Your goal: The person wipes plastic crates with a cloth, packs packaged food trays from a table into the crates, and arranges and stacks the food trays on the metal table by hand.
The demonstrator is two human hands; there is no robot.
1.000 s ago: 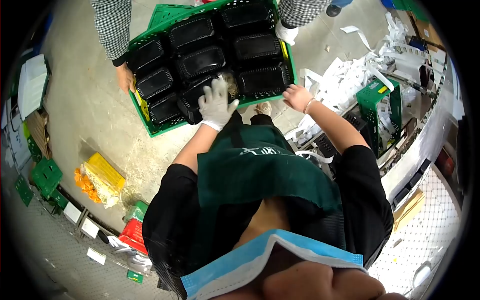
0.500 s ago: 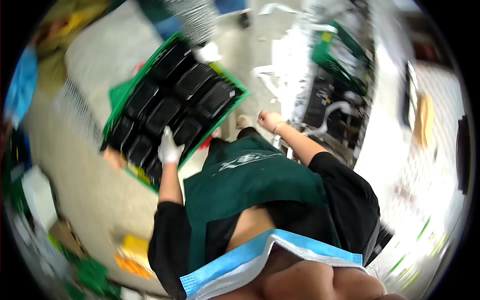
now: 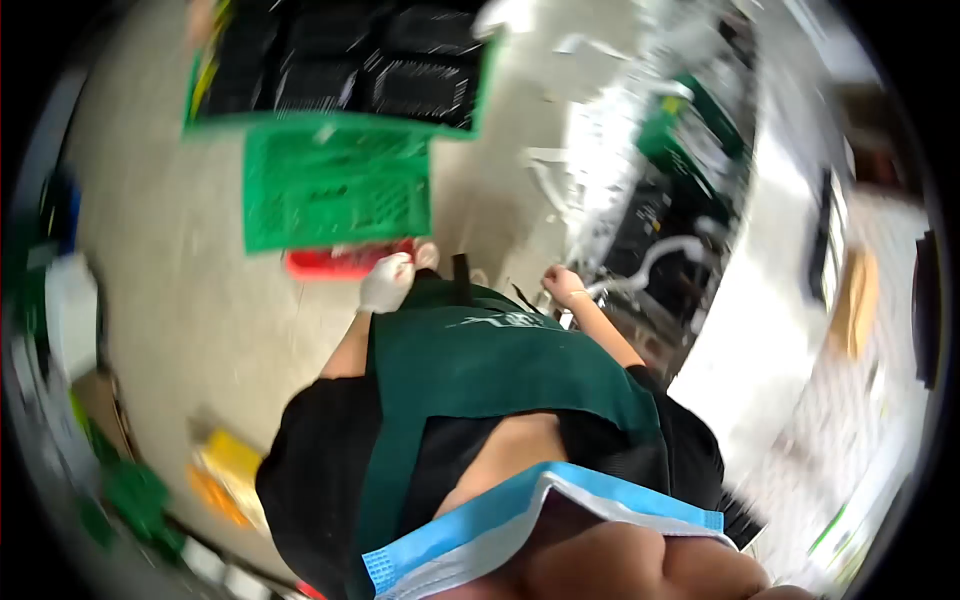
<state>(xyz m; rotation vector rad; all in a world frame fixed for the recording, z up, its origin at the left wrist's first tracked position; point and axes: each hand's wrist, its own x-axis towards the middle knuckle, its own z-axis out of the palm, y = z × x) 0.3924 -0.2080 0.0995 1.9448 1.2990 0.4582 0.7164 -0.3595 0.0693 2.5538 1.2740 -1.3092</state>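
Observation:
My left hand, in a white glove, is curled closed by the left edge of my green apron, with nothing visible in it. Close beyond it lie a red crate or tray, partly covered, and a green crate above that. My bare right hand hangs in a loose fist to the right of the apron; I see nothing in it. Further off, a green-rimmed crate of black plastic trays is cut off by the top of the view, with another person's white-gloved hand at its right corner.
On the right stands a cluttered rack with a green crate and a white curved bar or strap. Beyond it runs a pale work surface with a brown item. Yellow packages lie at lower left.
The crate of black trays has moved away toward the top of the view. My left hand has come off it, drawn back to my apron and closed. The green crate below is now uncovered.

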